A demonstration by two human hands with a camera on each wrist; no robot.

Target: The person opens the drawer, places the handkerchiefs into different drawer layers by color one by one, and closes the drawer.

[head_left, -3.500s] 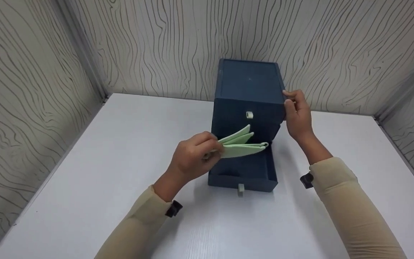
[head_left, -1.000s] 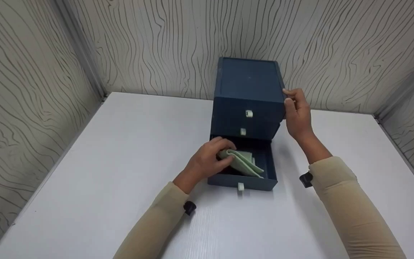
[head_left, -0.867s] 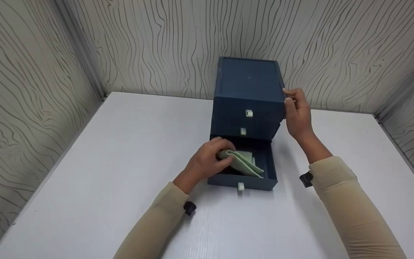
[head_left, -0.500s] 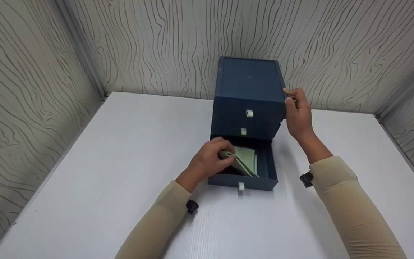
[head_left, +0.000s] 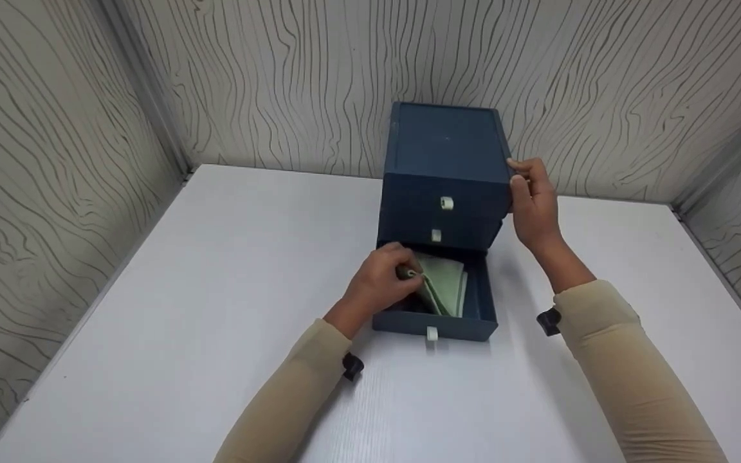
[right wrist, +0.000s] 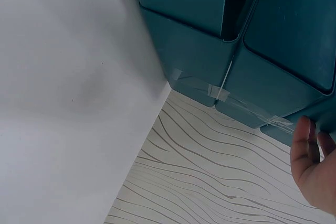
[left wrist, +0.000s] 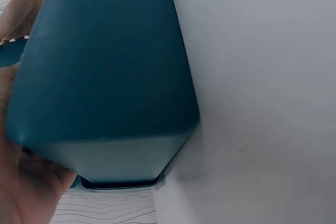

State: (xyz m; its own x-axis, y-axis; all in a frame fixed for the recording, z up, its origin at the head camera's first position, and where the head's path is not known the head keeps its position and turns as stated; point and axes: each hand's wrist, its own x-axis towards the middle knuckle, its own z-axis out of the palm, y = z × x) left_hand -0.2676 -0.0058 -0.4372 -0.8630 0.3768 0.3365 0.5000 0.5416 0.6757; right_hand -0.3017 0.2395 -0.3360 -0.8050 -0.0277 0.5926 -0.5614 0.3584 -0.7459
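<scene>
A dark blue drawer cabinet (head_left: 446, 138) stands against the back wall, its bottom drawer (head_left: 402, 321) pulled out. My left hand (head_left: 380, 280) reaches over that drawer's left side and pinches a folded pale green cloth (head_left: 448, 283), whose free end spreads inside. Part of the cloth is hidden under the fingers. On the cabinet's upper right edge, my right hand (head_left: 534, 209) holds the side, thumb near the front corner. In the left wrist view, the drawer front (left wrist: 110, 66) hides the cloth. The right wrist view shows the right fingers (right wrist: 302, 145) against the cabinet side.
Two upper drawers are pushed in, with pale pull tabs (head_left: 447, 203). The white table (head_left: 248, 257) extends on both sides of the cabinet. Wood-line patterned panels (head_left: 267, 83) enclose the back and sides. Clear tape (right wrist: 218, 93) runs along the cabinet's side.
My left hand has lowered the cloth from above the bottom drawer into it, then shifted slightly right as the cloth's free end swung toward the back right. My right hand has stayed put.
</scene>
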